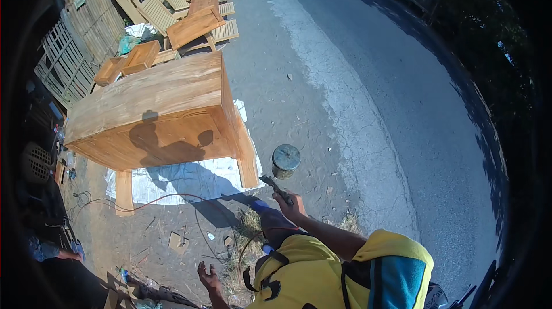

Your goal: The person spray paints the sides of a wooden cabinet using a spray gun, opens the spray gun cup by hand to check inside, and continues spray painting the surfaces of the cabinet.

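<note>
While your right hand (294,208) is pinching a dark pistol-shaped metal spray tool (277,189), fingers wrapped around its handle, the boxy orange-brown wooden furniture piece (149,90) is lying ahead and to the left of that grip. Its long axis is running roughly left to right, the right end angling away from you. The tool's tip is pointing forward-left, appearing just beside the near right wooden leg (247,162); contact: cannot tell. Your right hand is sitting nearer the piece; your left hand (210,279) is hanging lower, empty, its fingers spread. A crumpled white sheet (172,179) is lying under the piece, and a thin red hose (172,195) is crossing the ground nearby.

Containers: a squat dark cylindrical can (286,162) is standing on the ground just beyond the tool, showing a round grey-green top; lid or contents, cannot tell. Two shallow orange-brown wooden drawers (141,57) are resting beyond the piece at upper left; their contents are too small to make out.
</note>
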The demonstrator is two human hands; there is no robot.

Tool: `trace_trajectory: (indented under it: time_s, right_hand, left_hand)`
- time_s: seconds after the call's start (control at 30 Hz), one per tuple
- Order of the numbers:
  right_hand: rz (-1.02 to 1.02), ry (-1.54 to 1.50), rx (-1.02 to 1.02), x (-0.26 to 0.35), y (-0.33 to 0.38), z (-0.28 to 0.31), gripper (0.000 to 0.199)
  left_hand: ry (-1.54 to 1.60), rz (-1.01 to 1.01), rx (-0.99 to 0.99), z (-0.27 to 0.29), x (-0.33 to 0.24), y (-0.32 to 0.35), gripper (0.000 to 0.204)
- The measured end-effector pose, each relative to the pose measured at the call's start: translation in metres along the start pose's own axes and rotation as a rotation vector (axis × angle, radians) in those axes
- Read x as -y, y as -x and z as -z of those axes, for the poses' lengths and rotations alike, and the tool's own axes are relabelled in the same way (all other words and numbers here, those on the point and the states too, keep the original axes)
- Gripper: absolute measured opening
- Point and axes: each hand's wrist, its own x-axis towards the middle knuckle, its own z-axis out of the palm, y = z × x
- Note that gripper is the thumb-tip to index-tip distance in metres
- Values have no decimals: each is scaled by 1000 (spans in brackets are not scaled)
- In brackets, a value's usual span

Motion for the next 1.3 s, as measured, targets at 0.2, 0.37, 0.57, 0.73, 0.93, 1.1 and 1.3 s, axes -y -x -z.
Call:
trace_trajectory:
  time_s: [0.2,0.37,0.57,0.73,0.93,1.1,1.3]
  right_hand:
    - [170,-133,359,39,33,-55,42]
    - [458,-49,586,96,10,-145,48]
    - [575,-32,991,180,-30,-270,55]
    - [699,75,1244,265,-16,-408,57]
    - [836,-15,1260,318,22,-551,63]
    - [721,-99,1072,428,36,-599,76]
    - [1064,-114,995,570,70,-695,91]
  left_hand:
    - [255,-417,165,10,-275,-129,79]
    - [479,-470,264,54,-343,-195,99]
    - [650,-247,161,124,-244,-270,93]
    - [600,-112,-278,209,-149,-311,76]
    - [658,-38,-479,325,-37,-351,63]
    - [536,-111,-279,423,31,-403,87]
    - [354,-232,-339,505,74,-466,101]
